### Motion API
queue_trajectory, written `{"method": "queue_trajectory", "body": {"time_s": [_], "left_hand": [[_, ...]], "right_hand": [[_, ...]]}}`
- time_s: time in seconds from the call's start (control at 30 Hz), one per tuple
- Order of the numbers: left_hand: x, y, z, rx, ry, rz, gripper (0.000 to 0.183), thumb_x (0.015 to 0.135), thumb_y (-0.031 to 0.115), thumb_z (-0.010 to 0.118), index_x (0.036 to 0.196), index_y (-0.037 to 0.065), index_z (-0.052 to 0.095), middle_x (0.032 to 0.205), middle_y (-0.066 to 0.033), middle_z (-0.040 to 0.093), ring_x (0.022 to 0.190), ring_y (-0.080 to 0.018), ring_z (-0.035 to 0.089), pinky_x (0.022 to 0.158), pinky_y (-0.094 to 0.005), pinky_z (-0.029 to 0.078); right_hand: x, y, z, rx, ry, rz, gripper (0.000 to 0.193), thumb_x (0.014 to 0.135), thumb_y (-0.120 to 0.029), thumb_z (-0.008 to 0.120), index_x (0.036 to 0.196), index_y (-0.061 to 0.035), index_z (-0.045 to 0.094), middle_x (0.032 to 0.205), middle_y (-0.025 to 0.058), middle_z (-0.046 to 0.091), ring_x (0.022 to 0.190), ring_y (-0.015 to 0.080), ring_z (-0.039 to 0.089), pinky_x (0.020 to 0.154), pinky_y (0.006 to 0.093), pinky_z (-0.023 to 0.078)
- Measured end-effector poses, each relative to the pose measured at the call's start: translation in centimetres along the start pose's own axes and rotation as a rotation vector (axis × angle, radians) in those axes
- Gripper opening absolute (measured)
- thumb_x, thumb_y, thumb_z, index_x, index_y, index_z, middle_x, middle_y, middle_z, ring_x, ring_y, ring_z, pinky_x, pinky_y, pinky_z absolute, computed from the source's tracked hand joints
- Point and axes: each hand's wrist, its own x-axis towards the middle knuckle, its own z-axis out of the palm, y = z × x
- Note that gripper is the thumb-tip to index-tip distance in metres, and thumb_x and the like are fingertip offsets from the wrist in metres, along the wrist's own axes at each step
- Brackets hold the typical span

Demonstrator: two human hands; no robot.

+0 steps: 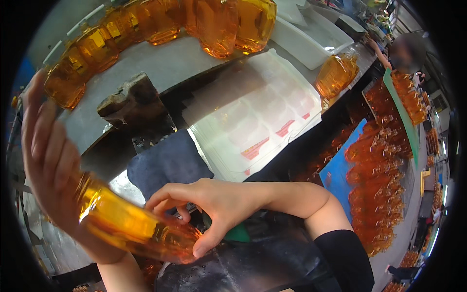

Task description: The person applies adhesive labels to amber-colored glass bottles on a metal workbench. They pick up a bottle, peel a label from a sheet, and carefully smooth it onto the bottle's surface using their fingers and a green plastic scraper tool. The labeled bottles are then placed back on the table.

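A bottle of clear amber liquid (pixel 131 221) lies tilted across the front of my body. My right hand (pixel 209 207) pinches it near its right end, thumb on the near side and fingers curled over the far side. My left hand (pixel 48 160) is raised at the bottle's other end, its fingers stretched upward and slightly blurred; the palm is against or just behind the bottle. Beyond the bottle lies a dark blue cloth pad (pixel 168 163). A stack of translucent label sheets with pinkish-red marks (pixel 262 107) is to the pad's right.
Several filled amber bottles (pixel 160 22) line the far edge of the grey table (pixel 160 61). Near them stand a worn brown block (pixel 134 102) and a white tray (pixel 304 41). Many bottles (pixel 377 185) crowd the right side around blue and green sheets. Another person (pixel 406 53) is at the far right.
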Motion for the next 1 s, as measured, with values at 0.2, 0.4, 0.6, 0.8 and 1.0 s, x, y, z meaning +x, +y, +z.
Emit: {"method": "queue_trajectory", "body": {"time_s": [0.2,0.4,0.6,0.8,1.0], "left_hand": [[5.0,-1.3,3.4,-0.118,-0.294,-0.135,0.036,0.102,0.020,0.048,0.131,-0.001,0.053,0.068,0.0072,0.038,0.046,-0.0001,0.032,0.037,-0.0154,0.030],[5.4,-2.1,0.6,0.378,0.197,0.208,0.040,0.098,0.027,0.054,0.128,0.000,0.055,0.114,-0.0087,0.062,0.105,-0.0149,0.057,0.091,-0.0274,0.044],[-4.1,-9.4,-1.1,0.103,0.079,-0.324,0.071,0.092,0.025,0.062,0.146,0.001,0.023,0.140,-0.0210,0.038,0.125,-0.0289,0.048,0.099,-0.0372,0.045],[-3.9,-9.3,-0.1,0.164,0.027,-0.433,0.061,0.096,0.023,0.052,0.146,0.000,0.026,0.109,-0.0173,0.059,0.085,-0.0247,0.067,0.076,-0.0312,0.055],[-4.4,-9.0,-0.8,0.352,0.070,-0.376,0.062,0.099,0.034,0.044,0.147,0.000,0.026,0.124,-0.0195,0.055,0.101,-0.0247,0.064,0.086,-0.0336,0.053]], "right_hand": [[1.3,0.0,0.7,-0.263,0.286,0.174,0.079,0.069,-0.028,0.081,0.133,-0.0018,0.042,0.123,0.0142,0.061,0.091,0.0189,0.062,0.079,0.0310,0.050],[3.7,1.2,-3.4,0.410,0.303,0.161,0.063,0.078,-0.019,0.070,0.132,0.0003,0.043,0.117,0.0178,0.063,0.096,0.0146,0.060,0.083,0.0274,0.049],[1.7,1.0,-6.4,-0.431,0.536,0.258,0.048,0.088,-0.019,0.066,0.130,0.0005,0.053,0.094,0.0091,0.071,0.085,0.0117,0.064,0.077,0.0250,0.051],[-8.6,4.7,-9.1,-1.028,0.632,0.229,0.009,0.081,-0.012,0.071,0.087,-0.0054,0.070,0.073,0.0046,0.065,0.067,0.0193,0.063,0.059,0.0297,0.049],[-9.0,8.4,-7.0,-1.371,0.413,0.228,0.012,0.071,-0.010,0.074,0.080,-0.0096,0.066,0.073,0.0010,0.060,0.069,0.0172,0.060,0.056,0.0287,0.049]]}}
